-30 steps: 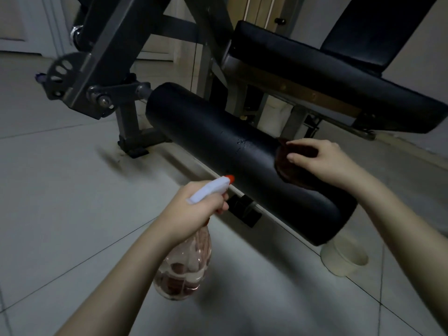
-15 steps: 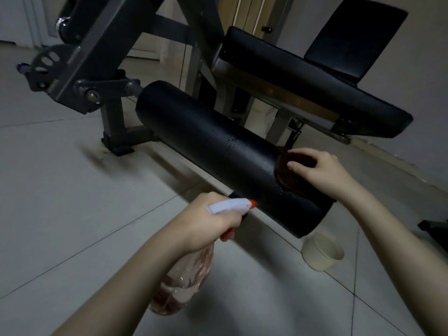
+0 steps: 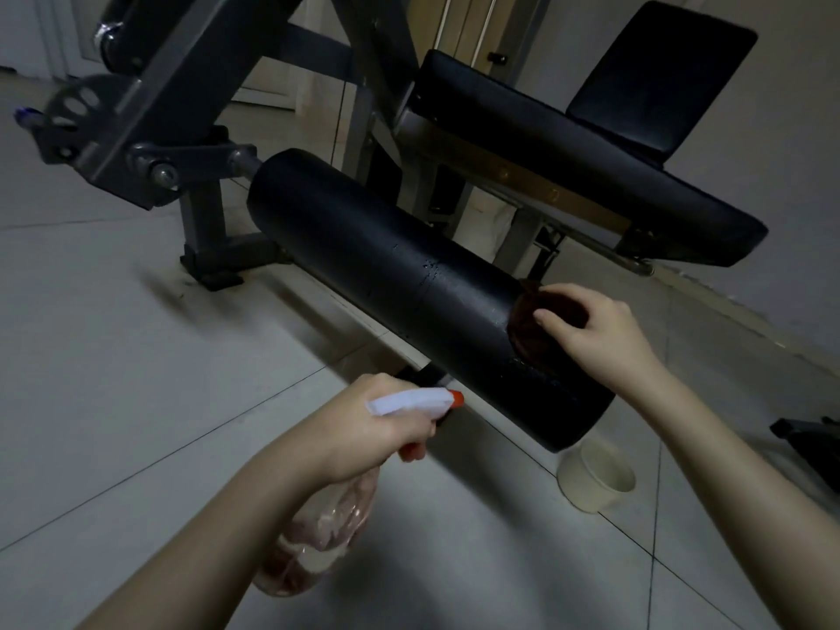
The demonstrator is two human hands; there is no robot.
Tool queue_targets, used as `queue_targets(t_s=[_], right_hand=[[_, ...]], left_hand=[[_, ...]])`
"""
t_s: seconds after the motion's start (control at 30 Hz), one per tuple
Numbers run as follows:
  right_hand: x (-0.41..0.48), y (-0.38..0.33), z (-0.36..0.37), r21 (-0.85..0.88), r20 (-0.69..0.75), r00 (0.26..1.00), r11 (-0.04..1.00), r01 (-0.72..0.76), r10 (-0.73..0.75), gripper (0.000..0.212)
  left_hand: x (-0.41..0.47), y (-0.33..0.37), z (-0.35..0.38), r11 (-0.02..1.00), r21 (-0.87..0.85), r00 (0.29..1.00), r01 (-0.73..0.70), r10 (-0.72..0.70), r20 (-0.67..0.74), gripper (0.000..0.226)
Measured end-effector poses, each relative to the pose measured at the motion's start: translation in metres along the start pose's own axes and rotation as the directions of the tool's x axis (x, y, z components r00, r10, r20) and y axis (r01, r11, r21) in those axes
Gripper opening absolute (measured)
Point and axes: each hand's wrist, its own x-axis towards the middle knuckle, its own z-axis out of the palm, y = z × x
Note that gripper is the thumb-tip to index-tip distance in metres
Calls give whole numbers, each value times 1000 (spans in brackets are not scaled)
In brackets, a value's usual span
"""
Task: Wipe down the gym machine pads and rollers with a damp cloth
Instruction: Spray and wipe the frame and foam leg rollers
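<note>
Obs. Black foam roller [image 3: 409, 284] lies diagonally. Its far end is fixed to the grey pivot arm [image 3: 182, 156] and its near end is free. Droplets and a thin seam line show on the top face about midway along.

Right hand [image 3: 595, 329]: fingers curled over a dark reddish-brown cloth [image 3: 522, 331], thumb bent across it. It presses the wad onto the roller's top face towards the near end. The cloth touches the roller. How much of it sits under the palm cannot be seen.

Left hand [image 3: 377, 429]: closed round the neck of a clear spray bottle [image 3: 318, 534], in front of and below the roller. The red-tipped nozzle [image 3: 454, 396] aims at the roller's lower side, near but apart.

Pale paper cup [image 3: 595, 479] stands on the tiled floor [image 3: 136, 356], just under the roller's near end. Seat pad [image 3: 568, 175] is above and behind the roller.

Judgement: this is the roller wipe, early on. Only the near end is under the cloth, and the remaining length and the seat pad look still to do.

Risks:
- The roller may turn on its axle under a sideways push, so the cloth would slide round with it instead of scrubbing.
- A low spray angle could send mist past the roller and leave the tiles slick.
- Liquid could seep into the seam.
- A forearm sweep could tip the cup.
</note>
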Motion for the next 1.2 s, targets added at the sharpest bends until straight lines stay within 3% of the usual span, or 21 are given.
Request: queue_targets(t_s=[0.13, 0.27, 0.37, 0.6, 0.83, 0.97, 1.1, 1.2], right_hand=[[-29, 8, -1, -137, -21, 992, 984, 117, -121, 42], [-66, 20, 14, -386, -50, 949, 882, 269, -311, 58], [-63, 14, 24, -469, -57, 934, 835, 287, -353, 59], [-10, -27, 50, -395, -52, 954, 883, 253, -297, 64], [-73, 14, 43, -575, 14, 901, 734, 363, -435, 74], [-50, 0, 59, -566, -49, 893, 749, 344, -448, 62], [-9, -36, 74, -529, -80, 923, 800, 281, -377, 71], [3, -56, 75, -489, -40, 958, 842, 227, -282, 74]], left_hand=[[2, -6, -5, 998, -53, 995, -43, 38, -91, 27], [3, -10, -8, 994, -81, 986, -71, 57, -159, 29], [2, -9, -9, 997, -57, 980, -46, 34, -195, 30], [4, -9, -9, 994, -110, 974, -25, 0, -227, 37], [4, -15, -15, 990, -139, 976, -30, -1, -217, 34], [2, -24, -21, 992, -125, 969, -25, -7, -246, 30], [-1, -26, -23, 990, -135, 959, -32, -8, -283, 38], [-3, -27, -25, 993, -116, 948, -25, -13, -318, 27]])
